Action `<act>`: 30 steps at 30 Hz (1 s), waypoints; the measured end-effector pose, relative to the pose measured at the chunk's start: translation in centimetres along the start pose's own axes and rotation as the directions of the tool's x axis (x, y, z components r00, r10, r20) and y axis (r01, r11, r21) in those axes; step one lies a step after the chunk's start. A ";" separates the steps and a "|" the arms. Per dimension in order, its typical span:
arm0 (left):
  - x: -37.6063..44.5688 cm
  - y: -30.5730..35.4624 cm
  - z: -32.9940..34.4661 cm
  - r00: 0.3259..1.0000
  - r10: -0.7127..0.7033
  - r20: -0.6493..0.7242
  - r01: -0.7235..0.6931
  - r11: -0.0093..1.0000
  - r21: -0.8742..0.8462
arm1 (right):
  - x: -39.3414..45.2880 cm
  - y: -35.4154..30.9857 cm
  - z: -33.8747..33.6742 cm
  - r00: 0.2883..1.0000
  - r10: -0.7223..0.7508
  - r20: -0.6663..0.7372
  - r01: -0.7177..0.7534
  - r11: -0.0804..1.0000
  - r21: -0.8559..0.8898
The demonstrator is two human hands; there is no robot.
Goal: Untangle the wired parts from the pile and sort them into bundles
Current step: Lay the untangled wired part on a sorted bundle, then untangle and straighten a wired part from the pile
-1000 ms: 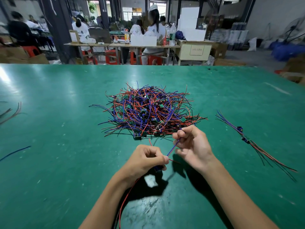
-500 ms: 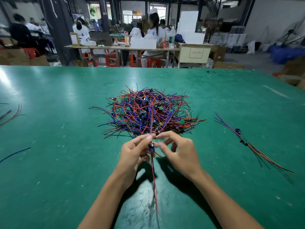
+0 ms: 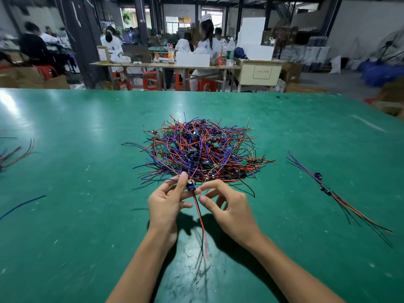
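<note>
- While the left hand (image 3: pixel 168 204) pinches a small blue wired component (image 3: pixel 191 186) near the tangled red, blue and black wire pile (image 3: pixel 199 149), its leads hang free, likely for straightening.
- Right hand (image 3: pixel 229 206) fingertips touch the component, curled, steadying it.
- Sorted bundle of wired parts (image 3: pixel 328 191) lies well apart, right, on the green table (image 3: pixel 65 193), keeping finished work separate.

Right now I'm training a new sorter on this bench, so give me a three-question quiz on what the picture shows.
1. True or false: the left hand holds a small wired part at the near edge of the pile.
2. Where does the sorted bundle lie? A) left of the pile B) right of the pile C) on top of the pile
3. Fill in: the red and black wires hanging from the held part run ____ the person.

Key: 1 true. 2 B. 3 toward; they trail down between both wrists, with the right hand beside them over the green table.
</note>
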State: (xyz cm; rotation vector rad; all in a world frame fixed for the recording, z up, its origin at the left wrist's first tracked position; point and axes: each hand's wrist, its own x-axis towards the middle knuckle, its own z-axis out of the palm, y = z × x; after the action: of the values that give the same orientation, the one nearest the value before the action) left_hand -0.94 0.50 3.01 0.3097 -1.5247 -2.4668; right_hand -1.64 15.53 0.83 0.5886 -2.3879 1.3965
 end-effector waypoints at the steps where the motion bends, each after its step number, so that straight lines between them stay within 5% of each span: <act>1: 0.0 0.0 0.1 1.000 0.002 -0.007 -0.002 1.000 -0.002 | -0.1 0.1 0.1 1.000 -0.011 0.012 0.012 1.000 -0.027; 5: -0.3 -0.1 0.3 1.000 -0.010 -0.016 0.010 0.999 -0.037 | -0.2 -0.2 0.2 1.000 -0.021 0.009 0.021 0.999 -0.044; 9: -0.1 -0.3 0.1 0.999 0.038 0.000 -0.038 0.998 0.043 | 0.2 -0.4 -0.1 0.989 0.116 -0.087 -0.090 0.962 0.259; 14: -0.3 -0.3 0.3 0.993 0.096 0.063 -0.100 0.993 0.062 | 0.8 -1.1 -0.7 0.923 0.380 -0.057 -0.289 0.784 0.550; 22: -0.4 -0.3 0.4 0.989 0.138 0.058 -0.139 0.990 0.012 | 1.3 -1.0 -1.3 0.846 0.532 0.046 -0.420 0.610 0.672; 30: -0.3 0.3 0.1 0.995 0.100 -0.017 -0.101 0.994 -0.044 | 2.0 -0.7 -2.0 0.836 0.548 -0.025 -0.386 0.620 0.683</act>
State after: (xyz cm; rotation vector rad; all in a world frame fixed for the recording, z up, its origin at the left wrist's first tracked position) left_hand -0.68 0.50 3.35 0.2365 -1.4402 -2.4118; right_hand -2.89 16.61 3.24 -0.1138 -1.8723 2.4270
